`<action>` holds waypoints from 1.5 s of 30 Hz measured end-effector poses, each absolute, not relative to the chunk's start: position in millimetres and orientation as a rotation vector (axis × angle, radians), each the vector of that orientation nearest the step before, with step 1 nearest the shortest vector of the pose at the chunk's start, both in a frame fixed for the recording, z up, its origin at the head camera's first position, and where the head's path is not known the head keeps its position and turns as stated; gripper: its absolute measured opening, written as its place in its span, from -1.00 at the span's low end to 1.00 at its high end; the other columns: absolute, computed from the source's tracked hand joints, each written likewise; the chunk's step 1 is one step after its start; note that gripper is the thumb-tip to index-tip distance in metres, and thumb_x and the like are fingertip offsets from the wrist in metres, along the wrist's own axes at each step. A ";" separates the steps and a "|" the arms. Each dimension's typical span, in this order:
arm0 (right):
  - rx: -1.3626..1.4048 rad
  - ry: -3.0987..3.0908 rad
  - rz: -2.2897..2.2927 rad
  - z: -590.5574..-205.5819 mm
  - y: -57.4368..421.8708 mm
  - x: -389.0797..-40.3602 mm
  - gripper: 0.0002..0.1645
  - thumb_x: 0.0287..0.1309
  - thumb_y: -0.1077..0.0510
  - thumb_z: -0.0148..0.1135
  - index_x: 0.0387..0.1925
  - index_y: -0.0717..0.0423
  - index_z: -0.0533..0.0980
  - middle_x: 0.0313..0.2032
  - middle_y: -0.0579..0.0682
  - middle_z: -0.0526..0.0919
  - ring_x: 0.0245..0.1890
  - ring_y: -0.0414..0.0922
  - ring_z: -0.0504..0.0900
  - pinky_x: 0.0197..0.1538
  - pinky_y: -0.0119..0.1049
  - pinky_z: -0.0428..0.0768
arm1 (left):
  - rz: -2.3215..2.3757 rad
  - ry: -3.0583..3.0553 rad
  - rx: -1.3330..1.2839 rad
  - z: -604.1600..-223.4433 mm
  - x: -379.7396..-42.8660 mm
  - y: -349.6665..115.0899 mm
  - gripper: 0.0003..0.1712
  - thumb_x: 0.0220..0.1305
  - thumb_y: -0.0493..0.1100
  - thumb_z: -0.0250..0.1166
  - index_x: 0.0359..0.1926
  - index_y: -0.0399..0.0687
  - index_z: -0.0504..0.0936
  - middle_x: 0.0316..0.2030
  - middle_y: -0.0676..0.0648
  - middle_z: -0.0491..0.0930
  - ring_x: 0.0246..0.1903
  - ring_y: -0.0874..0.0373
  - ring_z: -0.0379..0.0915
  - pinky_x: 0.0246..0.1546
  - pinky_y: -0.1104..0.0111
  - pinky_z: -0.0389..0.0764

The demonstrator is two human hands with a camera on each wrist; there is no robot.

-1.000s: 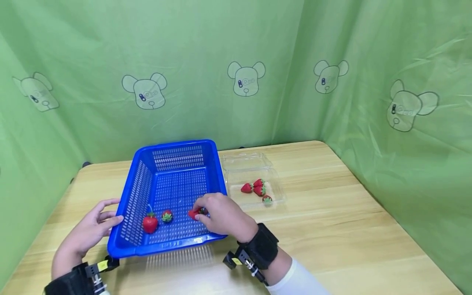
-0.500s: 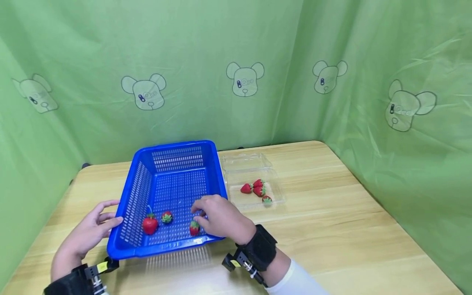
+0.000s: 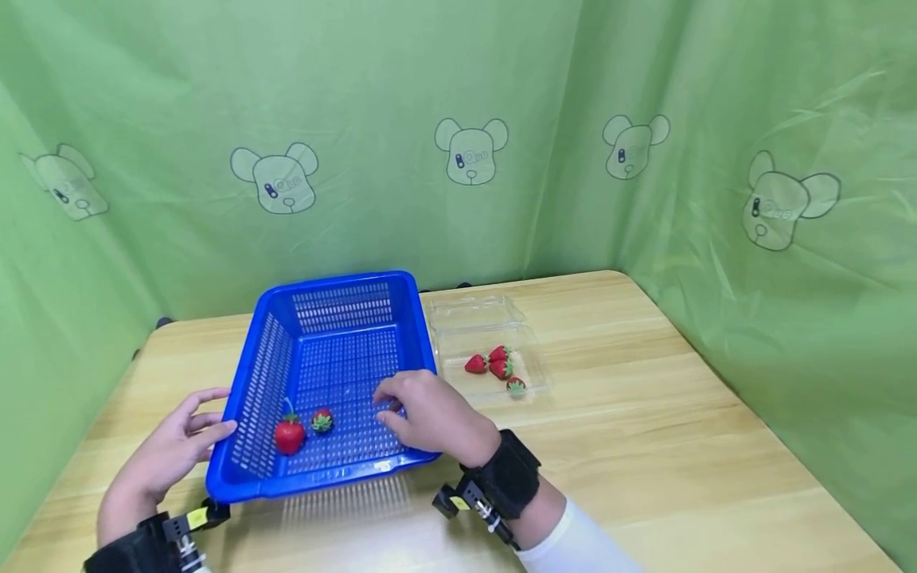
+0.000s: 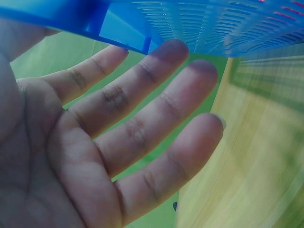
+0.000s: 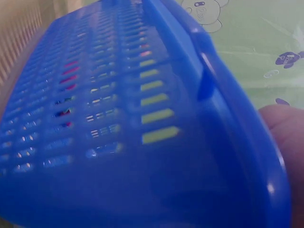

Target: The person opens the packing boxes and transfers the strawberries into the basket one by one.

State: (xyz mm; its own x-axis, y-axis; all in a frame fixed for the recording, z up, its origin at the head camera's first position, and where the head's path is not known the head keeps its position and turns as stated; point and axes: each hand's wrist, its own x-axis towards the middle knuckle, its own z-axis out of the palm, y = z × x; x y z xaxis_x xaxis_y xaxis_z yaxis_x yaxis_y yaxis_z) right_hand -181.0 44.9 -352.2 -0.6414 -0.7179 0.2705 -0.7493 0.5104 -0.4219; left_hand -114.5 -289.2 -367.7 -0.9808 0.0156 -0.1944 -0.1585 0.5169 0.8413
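Observation:
My left hand (image 3: 175, 442) is at the left side of a blue plastic basket (image 3: 340, 477), its thumb tip right at the outer rim. In the left wrist view its fingers (image 4: 161, 102) are extended below the basket wall (image 4: 185, 21). My right hand (image 3: 433, 418) reaches over the basket's right rim, fingers loosely bent, thumb and fingertips apart with no fruit showing between them. Two strawberries lie on the basket floor: a larger one (image 3: 290, 436) with a stalk and a smaller one (image 3: 322, 420). The space under the right palm is hidden.
A clear plastic clamshell box (image 3: 533, 390), lid folded back, stands right of the basket and holds several strawberries (image 3: 499, 366). Everything rests on a wooden table (image 3: 645, 446). Green curtain (image 3: 380, 103) printed with bear heads hangs behind and at both sides.
A third strawberry near the right fingertips slid toward the basket's front, then passed out of sight by the right hand. The left hand and basket stay nearly still.

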 end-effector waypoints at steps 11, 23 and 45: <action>1.129 -2.656 0.955 -341.4 63.0 -192.0 -0.81 0.20 0.12 0.26 -0.19 0.12 0.59 -0.27 -0.01 0.69 -0.30 -0.19 0.62 -0.20 -0.29 0.68 | 1.461 2.590 -0.103 -368.2 -115.8 -289.0 -0.32 0.47 -0.04 0.01 0.39 -0.27 -0.04 0.13 -0.54 0.37 -0.02 -0.18 0.49 -0.07 -0.04 0.59; 0.850 -2.511 1.159 -338.4 95.7 -218.6 -0.85 0.14 0.21 0.28 -0.25 0.21 0.61 -0.29 0.08 0.72 -0.31 -0.11 0.67 -0.16 -0.12 0.70 | 1.447 2.600 -0.097 -365.1 -115.8 -288.2 -0.33 0.47 -0.05 -0.01 0.39 -0.29 -0.05 0.13 -0.56 0.35 -0.01 -0.21 0.48 -0.08 -0.04 0.60; 0.465 -2.770 1.151 -368.4 130.5 -254.6 -0.79 0.16 0.13 0.26 -0.17 0.11 0.59 -0.16 0.08 0.69 -0.23 -0.04 0.67 -0.13 -0.08 0.66 | 1.469 2.590 -0.108 -367.3 -113.9 -286.2 -0.33 0.46 -0.08 0.01 0.38 -0.30 -0.04 0.11 -0.53 0.39 -0.06 -0.14 0.52 -0.11 0.04 0.61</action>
State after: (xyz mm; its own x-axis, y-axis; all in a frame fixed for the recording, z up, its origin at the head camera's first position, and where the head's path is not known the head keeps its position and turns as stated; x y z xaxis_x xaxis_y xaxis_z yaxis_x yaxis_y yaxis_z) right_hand -254.6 130.5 -368.4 -0.9475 -0.2384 0.2129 -0.3191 0.6663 -0.6740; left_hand -113.9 -286.2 -367.3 -0.9843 0.0169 -0.1756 -0.1421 0.5142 0.8458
